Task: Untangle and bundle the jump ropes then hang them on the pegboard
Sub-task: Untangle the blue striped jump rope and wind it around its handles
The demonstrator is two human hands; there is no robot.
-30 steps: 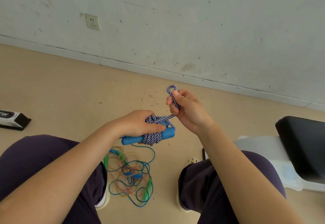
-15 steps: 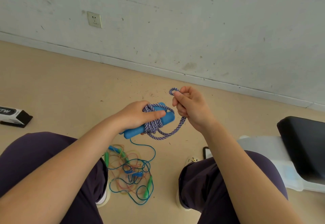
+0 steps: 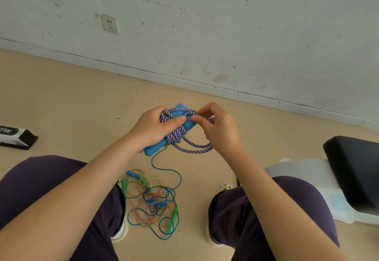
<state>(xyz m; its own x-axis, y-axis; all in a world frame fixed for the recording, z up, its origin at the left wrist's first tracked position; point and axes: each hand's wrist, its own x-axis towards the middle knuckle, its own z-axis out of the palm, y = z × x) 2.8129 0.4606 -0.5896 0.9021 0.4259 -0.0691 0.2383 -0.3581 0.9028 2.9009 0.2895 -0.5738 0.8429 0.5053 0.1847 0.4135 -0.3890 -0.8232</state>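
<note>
A purple-and-white braided jump rope (image 3: pixel 176 134) is wound around its two blue foam handles (image 3: pixel 152 149) in front of my knees. My left hand (image 3: pixel 155 126) grips the bundle, thumb pressed across the coils. My right hand (image 3: pixel 217 126) pinches the rope's end loop against the top of the bundle, next to the left thumb. A slack double loop of the rope (image 3: pixel 196 149) hangs below my right hand. On the floor between my feet lies a tangle of thin ropes (image 3: pixel 152 201), blue, orange and yellow, with green and blue handles. One thin blue strand rises toward the bundle.
A black seat (image 3: pixel 354 170) over a white plastic base (image 3: pixel 303 170) stands at the right. A black-and-white box (image 3: pixel 15 136) lies on the floor at the left. The wall with a socket (image 3: pixel 110 24) is ahead. No pegboard is in view.
My right hand has carried the rope's end loop down and left onto the bundle. The taut strand has gone slack into a hanging loop. The bundle has tilted up to the right.
</note>
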